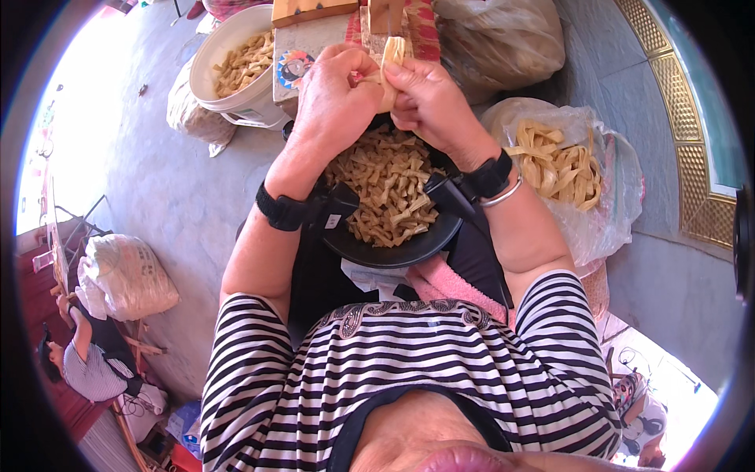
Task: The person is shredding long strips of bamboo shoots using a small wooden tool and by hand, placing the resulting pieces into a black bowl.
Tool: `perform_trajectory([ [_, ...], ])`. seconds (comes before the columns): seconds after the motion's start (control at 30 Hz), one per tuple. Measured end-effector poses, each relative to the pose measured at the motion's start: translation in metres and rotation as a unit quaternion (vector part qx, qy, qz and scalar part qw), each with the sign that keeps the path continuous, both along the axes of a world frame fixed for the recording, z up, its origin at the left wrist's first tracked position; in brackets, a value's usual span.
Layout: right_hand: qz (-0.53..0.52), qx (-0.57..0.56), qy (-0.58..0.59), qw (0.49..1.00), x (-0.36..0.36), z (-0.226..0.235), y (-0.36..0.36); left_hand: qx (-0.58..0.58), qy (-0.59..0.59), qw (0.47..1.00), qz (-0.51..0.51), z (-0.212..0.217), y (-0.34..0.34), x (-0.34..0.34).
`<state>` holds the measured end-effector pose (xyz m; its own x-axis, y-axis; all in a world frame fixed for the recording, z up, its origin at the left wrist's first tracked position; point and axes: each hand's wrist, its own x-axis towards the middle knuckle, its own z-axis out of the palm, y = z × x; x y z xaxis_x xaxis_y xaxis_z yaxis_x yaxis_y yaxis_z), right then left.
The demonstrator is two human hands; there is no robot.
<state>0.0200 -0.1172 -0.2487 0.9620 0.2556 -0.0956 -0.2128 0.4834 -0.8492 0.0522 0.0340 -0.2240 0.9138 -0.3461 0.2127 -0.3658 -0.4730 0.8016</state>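
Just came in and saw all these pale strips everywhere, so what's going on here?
A seated person in a striped top holds one pale strip up between both hands: the left hand and the right hand pinch it together above a black bowl in their lap, heaped with short tan pieces. A white bucket of similar pieces stands to the left, and a clear bag of longer strips lies to the right.

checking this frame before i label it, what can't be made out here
Head view only:
- Lower part of the pale strip: wrapped by both hands, left hand and right hand.
- Far rim of the black bowl: behind the hands.
- White bucket: depth of its contents hidden by its wall.
- Wooden block: cut by the top edge.
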Motion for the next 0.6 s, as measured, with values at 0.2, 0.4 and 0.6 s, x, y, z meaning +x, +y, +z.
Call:
perform_trajectory([
  [0.2,0.205,0.168,0.125,0.956,0.004,-0.003,-0.016,-0.034,-0.229,0.969,-0.084,0.001,0.002,-0.002],
  [0.4,-0.024,-0.240,-0.115,0.964,0.002,0.005,-0.007,-0.008,-0.071,0.997,0.003,-0.002,0.004,0.000],
  [0.6,0.074,0.065,-0.006,0.995,0.004,-0.002,-0.012,0.021,-0.064,0.997,0.045,0.000,0.007,0.002],
])
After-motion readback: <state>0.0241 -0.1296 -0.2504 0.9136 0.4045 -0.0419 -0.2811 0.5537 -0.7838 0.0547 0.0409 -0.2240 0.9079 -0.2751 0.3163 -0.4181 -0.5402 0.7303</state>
